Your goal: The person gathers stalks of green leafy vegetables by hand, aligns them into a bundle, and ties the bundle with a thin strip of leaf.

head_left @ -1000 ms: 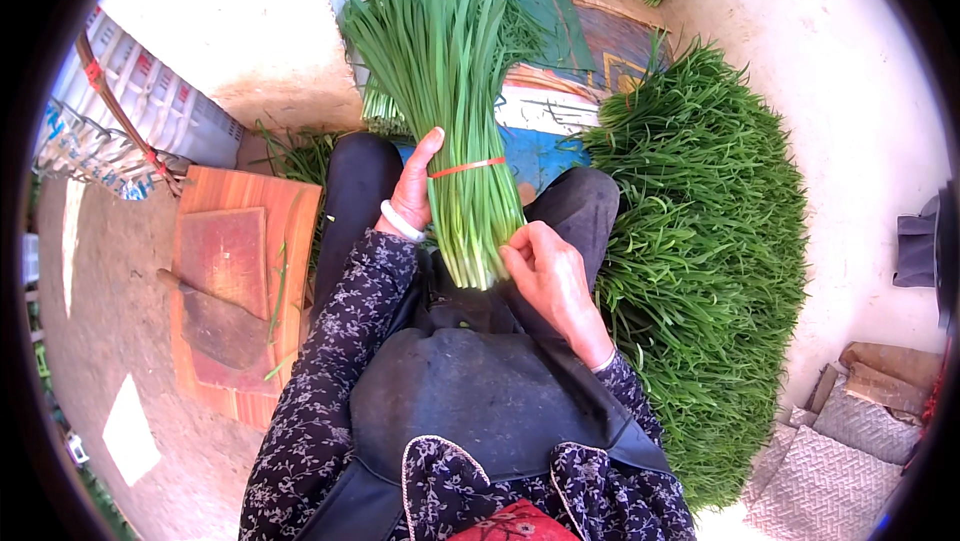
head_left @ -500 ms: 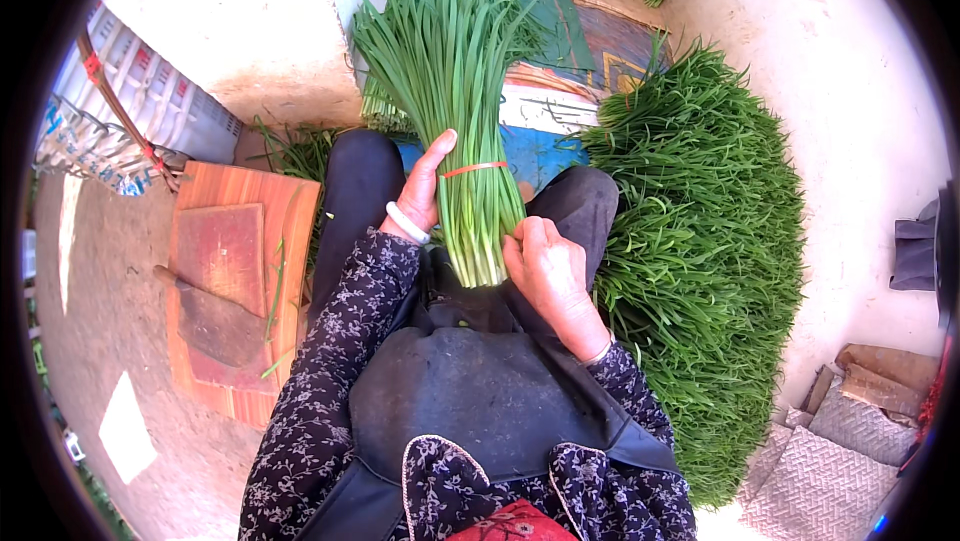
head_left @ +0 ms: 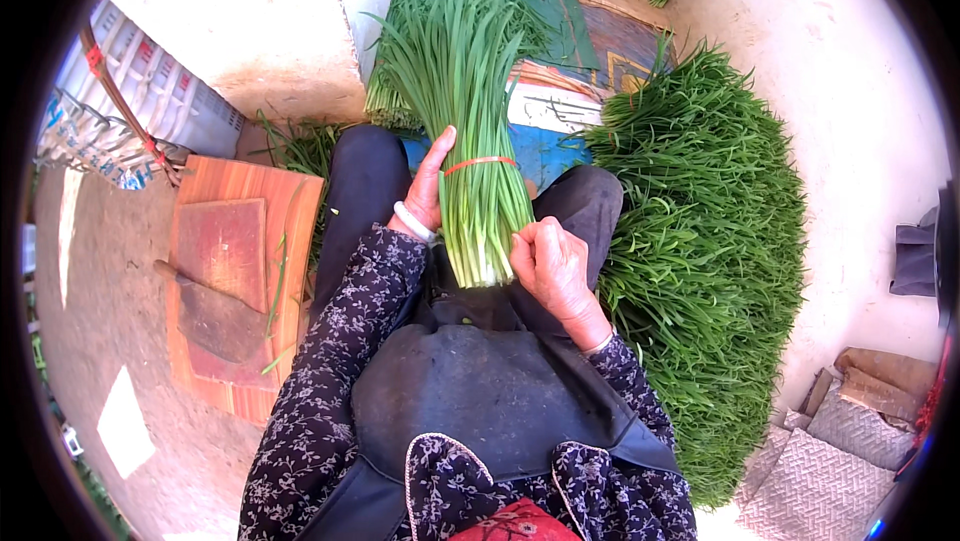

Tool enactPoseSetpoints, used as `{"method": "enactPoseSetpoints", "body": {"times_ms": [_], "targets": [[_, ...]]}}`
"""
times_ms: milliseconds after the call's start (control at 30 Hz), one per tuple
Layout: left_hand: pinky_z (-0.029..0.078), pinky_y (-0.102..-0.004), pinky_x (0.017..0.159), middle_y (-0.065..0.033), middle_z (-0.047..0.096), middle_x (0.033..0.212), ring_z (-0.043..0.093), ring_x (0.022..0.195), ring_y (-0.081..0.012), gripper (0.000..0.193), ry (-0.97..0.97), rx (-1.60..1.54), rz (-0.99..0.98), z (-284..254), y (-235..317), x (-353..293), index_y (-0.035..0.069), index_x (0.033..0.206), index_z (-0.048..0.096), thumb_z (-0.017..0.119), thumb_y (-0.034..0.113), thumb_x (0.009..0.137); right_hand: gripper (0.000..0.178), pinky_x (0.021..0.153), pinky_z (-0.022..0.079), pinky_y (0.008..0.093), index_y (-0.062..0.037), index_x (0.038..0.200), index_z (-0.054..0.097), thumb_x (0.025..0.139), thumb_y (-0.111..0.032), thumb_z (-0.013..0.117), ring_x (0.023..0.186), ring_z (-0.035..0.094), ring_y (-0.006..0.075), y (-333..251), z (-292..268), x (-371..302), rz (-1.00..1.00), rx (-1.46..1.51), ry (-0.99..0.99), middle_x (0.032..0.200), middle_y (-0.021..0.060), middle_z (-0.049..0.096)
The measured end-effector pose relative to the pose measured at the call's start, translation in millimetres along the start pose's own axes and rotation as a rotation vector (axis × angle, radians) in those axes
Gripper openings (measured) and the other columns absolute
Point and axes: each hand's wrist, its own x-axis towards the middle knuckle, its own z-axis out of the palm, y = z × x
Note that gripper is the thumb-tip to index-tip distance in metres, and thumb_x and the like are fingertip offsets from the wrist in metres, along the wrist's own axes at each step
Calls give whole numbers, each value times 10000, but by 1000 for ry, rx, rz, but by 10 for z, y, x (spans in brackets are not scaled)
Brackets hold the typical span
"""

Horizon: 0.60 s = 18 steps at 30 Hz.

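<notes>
A bundle of garlic chives (head_left: 455, 61) lies above my lap, its leaves pointing away and its pale cut ends toward me. An orange-red band (head_left: 480, 162) circles its lower half. My left hand (head_left: 428, 189) holds the bundle from the left, thumb extended along it; its other fingers are hidden underneath. Against the stems on the right, near the cut ends, my right hand (head_left: 556, 269) has its fingers curled in, thumb and forefinger pinched at the outermost stems. Exactly what sits in that pinch is too small to make out.
A large heap of chives (head_left: 700, 241) stands close on my right. To the left, a cleaver (head_left: 225, 321) rests on a wooden board (head_left: 290, 286). More banded bundles (head_left: 395, 101) lie beyond my knees, beside a white block (head_left: 260, 31). Woven mats (head_left: 820, 481) lie at lower right.
The bundle has shifted slightly right, its leafy end swinging right and its band now a bit higher. My right hand has moved slightly right, still curled at the stem ends.
</notes>
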Motion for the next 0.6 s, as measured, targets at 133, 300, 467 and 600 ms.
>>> {"method": "enactPoseSetpoints", "body": {"times_ms": [133, 300, 467, 600], "targets": [[438, -520, 1067, -219, 566, 1326, 572, 1199, -366, 775, 20, 32, 49, -7, -16, 2, 14, 1400, 450, 398, 649, 960, 266, 522, 480, 381, -67, 860, 504, 727, 4, 724, 581, 572, 278, -4, 6, -33, -26, 52, 24, 715, 74, 525], [432, -525, 1068, -219, 563, 1331, 569, 1201, -374, 804, 0, -23, 16, 88, -48, -16, 18, 1401, 450, 387, 678, 945, 262, 518, 468, 384, -64, 864, 504, 723, 18, 709, 591, 569, 277, -69, -49, 9, -74, 103, 56, 710, 75, 523], [412, -557, 1072, -276, 541, 1334, 545, 1211, -437, 877, -50, -211, -24, 188, -65, -19, 8, 1392, 453, 382, 734, 906, 247, 512, 469, 389, -58, 861, 498, 744, 2, 707, 578, 579, 286, -215, -251, 19, -155, 249, -43, 703, 78, 547], [394, -603, 1069, -340, 506, 1344, 510, 1231, -503, 918, 32, -207, -37, 226, -7, -37, -4, 1399, 441, 369, 758, 891, 179, 532, 491, 372, -58, 803, 519, 797, -49, 697, 583, 607, 293, -507, -650, -47, -46, 595, -365, 713, 79, 587]]}}
